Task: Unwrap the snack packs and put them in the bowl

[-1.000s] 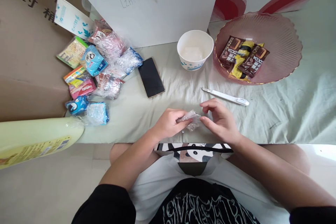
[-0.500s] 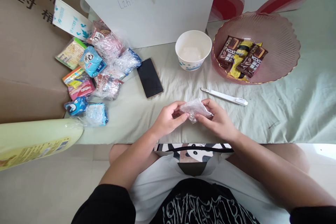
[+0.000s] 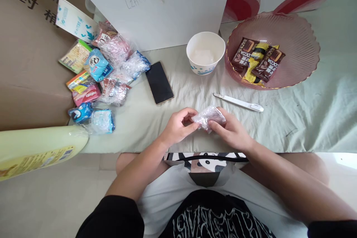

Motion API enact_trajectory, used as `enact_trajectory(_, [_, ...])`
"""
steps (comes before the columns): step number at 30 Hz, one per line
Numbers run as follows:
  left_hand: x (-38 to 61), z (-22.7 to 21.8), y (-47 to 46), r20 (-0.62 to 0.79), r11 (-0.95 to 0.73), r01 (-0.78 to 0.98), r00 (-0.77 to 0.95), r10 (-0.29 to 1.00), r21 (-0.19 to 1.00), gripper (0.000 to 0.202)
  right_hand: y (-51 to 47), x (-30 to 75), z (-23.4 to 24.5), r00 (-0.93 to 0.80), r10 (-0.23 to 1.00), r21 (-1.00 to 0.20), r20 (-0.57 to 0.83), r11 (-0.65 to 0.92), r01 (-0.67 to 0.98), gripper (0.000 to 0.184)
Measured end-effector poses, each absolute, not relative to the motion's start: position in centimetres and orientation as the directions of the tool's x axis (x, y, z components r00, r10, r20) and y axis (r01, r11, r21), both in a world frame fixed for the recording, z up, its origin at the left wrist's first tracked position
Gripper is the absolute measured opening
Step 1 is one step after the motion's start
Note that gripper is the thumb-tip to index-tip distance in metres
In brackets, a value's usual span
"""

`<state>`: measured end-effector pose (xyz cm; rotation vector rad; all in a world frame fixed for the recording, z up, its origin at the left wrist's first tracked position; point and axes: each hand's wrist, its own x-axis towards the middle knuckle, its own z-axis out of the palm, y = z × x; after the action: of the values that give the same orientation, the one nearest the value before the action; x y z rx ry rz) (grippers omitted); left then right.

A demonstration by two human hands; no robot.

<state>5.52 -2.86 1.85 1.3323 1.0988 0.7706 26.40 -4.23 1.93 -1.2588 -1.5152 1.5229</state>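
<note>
Between my two hands is a small packet wrapped in clear plastic film (image 3: 209,115), held just above the cloth near the front edge. What lies inside the film I cannot make out. My left hand (image 3: 178,124) pinches its left end between thumb and fingers. My right hand (image 3: 232,128) grips the right side, thumb on top and fingers behind. Beyond the hands a white utility knife (image 3: 240,103) lies on the cloth, its blade end pointing left. A white paper bowl (image 3: 205,52) stands farther back.
A pink ribbed bowl (image 3: 299,52) at the right holds several brown and yellow snack packets. At the left are a phone (image 3: 159,83), a heap of film-wrapped snacks (image 3: 111,70) and a tipped paper cup (image 3: 74,20). A white box (image 3: 156,7) stands behind on the green cloth (image 3: 292,119).
The wrapped packet has turned slightly in my hands, and its film catches the light differently. My right fingers have shifted behind it. Everything else stays in place.
</note>
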Motion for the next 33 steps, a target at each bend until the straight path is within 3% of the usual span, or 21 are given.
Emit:
enact_trajectory(6, [5.5,1.8,-2.9,-0.094,-0.023,0.328,0.337,0.937,0.944,0.013,-3.9,26.7,1.9,-0.392,0.908,-0.984,-0.146,-0.091,0.155,0.029])
enact_trajectory(9, [5.4,1.7,-2.9,-0.074,-0.038,0.306,0.345,0.936,0.951,0.012,-3.9,26.6,1.5,-0.298,0.952,-0.985,-0.071,-0.020,0.170,0.039])
enact_trajectory(12, [5.3,1.8,-2.8,-0.055,-0.048,0.293,0.333,0.941,0.955,0.013,-4.2,26.5,1.1,-0.166,0.986,-0.971,-0.004,0.036,0.236,0.033])
enact_trajectory(17, [5.3,2.1,-2.8,0.014,-0.139,0.407,0.294,0.956,0.903,0.007,-4.6,26.3,0.6,-0.114,0.992,-0.985,-0.058,-0.039,0.166,0.047])
enact_trajectory(21, [5.3,2.2,-2.7,0.088,-0.207,0.463,0.266,0.960,0.862,0.004,-4.4,26.2,0.8,-0.116,0.993,-0.953,0.017,0.051,0.300,0.018])
enact_trajectory(23, [5.3,2.1,-2.7,0.091,-0.201,0.430,0.262,0.961,0.880,0.005,-4.3,26.1,1.0,-0.099,0.994,-0.942,0.047,0.077,0.326,0.015])
enact_trajectory(29, [5.4,2.0,-2.8,0.043,-0.165,0.393,0.300,0.953,0.905,0.004,-4.5,26.1,1.3,-0.153,0.976,-0.987,-0.158,-0.149,0.068,0.017])
enact_trajectory(33, [5.4,1.9,-2.8,0.029,-0.153,0.416,0.289,0.957,0.897,0.005,-4.4,26.0,1.7,-0.189,0.952,-0.966,-0.240,-0.253,-0.047,0.029])
